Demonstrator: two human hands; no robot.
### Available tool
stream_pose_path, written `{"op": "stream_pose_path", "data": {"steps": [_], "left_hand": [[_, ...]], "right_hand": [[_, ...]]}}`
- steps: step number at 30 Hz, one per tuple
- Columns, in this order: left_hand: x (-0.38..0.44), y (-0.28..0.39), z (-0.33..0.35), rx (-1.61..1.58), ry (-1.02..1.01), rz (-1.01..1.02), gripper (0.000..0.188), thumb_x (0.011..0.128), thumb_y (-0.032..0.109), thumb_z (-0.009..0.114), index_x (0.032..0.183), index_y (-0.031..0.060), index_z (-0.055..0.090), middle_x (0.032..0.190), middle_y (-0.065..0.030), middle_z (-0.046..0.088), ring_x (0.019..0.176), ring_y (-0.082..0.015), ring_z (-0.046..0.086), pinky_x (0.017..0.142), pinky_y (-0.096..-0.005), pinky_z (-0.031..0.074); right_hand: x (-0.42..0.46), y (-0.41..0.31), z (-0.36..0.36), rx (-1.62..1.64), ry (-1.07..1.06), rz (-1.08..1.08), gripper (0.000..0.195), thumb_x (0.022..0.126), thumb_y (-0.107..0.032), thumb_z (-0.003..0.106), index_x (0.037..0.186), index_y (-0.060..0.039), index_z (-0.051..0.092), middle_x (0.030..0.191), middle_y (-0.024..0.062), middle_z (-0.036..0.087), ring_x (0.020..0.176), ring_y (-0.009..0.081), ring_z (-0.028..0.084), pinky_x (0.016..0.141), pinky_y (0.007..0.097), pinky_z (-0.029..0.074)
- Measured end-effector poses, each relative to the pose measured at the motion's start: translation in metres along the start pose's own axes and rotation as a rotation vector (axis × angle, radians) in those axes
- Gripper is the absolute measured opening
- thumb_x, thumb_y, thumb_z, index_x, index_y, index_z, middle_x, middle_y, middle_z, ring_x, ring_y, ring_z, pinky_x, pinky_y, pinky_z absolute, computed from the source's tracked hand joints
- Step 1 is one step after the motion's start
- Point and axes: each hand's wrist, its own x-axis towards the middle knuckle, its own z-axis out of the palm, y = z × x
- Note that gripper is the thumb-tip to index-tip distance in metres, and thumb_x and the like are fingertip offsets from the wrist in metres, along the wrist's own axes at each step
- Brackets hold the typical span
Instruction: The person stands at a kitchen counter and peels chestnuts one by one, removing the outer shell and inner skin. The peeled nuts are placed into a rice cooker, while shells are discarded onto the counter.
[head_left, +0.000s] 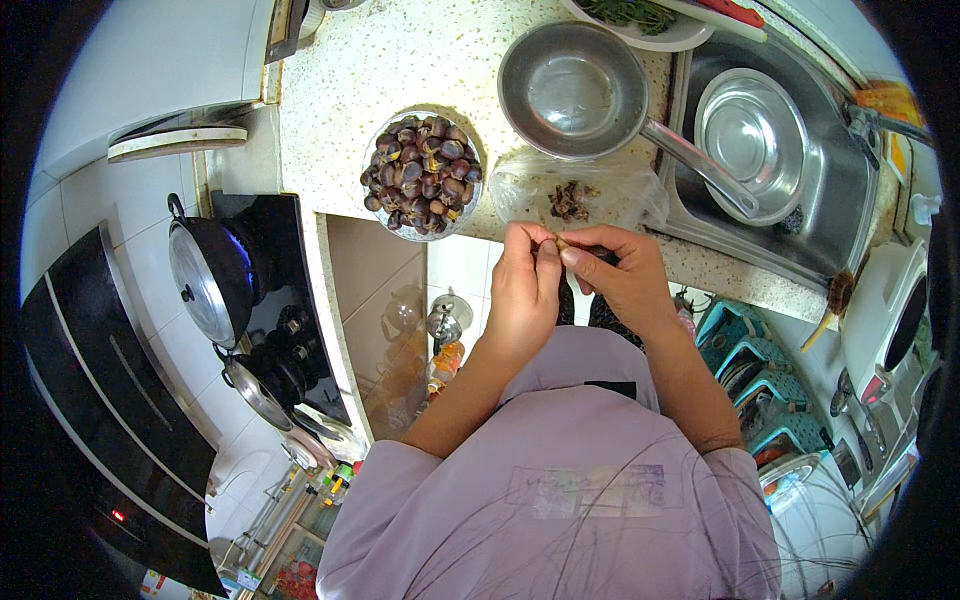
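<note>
My left hand (525, 289) and my right hand (622, 274) meet over the counter's front edge. Between their fingertips they pinch a small chestnut (556, 244), mostly hidden by the fingers. Just beyond lies a clear plastic bag (517, 187) with a little heap of brown shell pieces (571, 201) on it. To the left, a plate (369, 154) is piled with chestnuts (424, 176); several show split shells with yellow flesh. A metal frying pan (574, 90) stands behind the bag, its handle reaching right over the sink.
On the right is a steel sink (832, 225) holding a metal basin (750, 146). Behind the pan, a white bowl (675, 37) holds greens beside a red-handled knife (731, 11). At left, a lidded wok (210, 281) sits over a blue flame. Teal racks (780, 397) stand below right.
</note>
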Motion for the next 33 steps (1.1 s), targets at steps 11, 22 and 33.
{"op": "stream_pose_path", "data": {"steps": [11,22,33], "left_hand": [[0.004,0.013,-0.005,0.1,-0.111,0.041,0.007,0.098,0.005,0.042,0.101,0.0009,0.047,0.076,-0.0118,0.055,0.068,-0.0176,0.055,0.062,-0.03,0.044],[0.005,0.005,-0.004,-0.094,-0.221,-0.06,0.007,0.094,0.002,0.039,0.1,0.0002,0.042,0.072,-0.0073,0.048,0.063,-0.0136,0.049,0.058,-0.0291,0.044],[0.006,-0.014,-0.003,-0.226,-0.144,-0.029,0.011,0.102,0.013,0.045,0.104,0.0024,0.044,0.082,-0.0044,0.05,0.073,-0.01,0.049,0.065,-0.0253,0.043]], "right_hand": [[-0.004,0.015,0.008,-0.01,0.085,-0.198,0.01,0.089,-0.006,0.066,0.097,-0.0007,0.066,0.082,0.0023,0.065,0.064,0.007,0.057,0.057,0.0208,0.046],[-0.01,0.025,0.014,-0.22,0.186,-0.354,0.007,0.091,-0.004,0.063,0.096,0.0002,0.065,0.084,0.0062,0.062,0.063,0.0095,0.059,0.056,0.0223,0.047],[-0.002,0.014,0.004,-0.19,0.073,-0.428,0.011,0.088,0.0,0.064,0.099,-0.0004,0.065,0.096,0.0082,0.062,0.075,0.0113,0.061,0.063,0.023,0.05]]}}
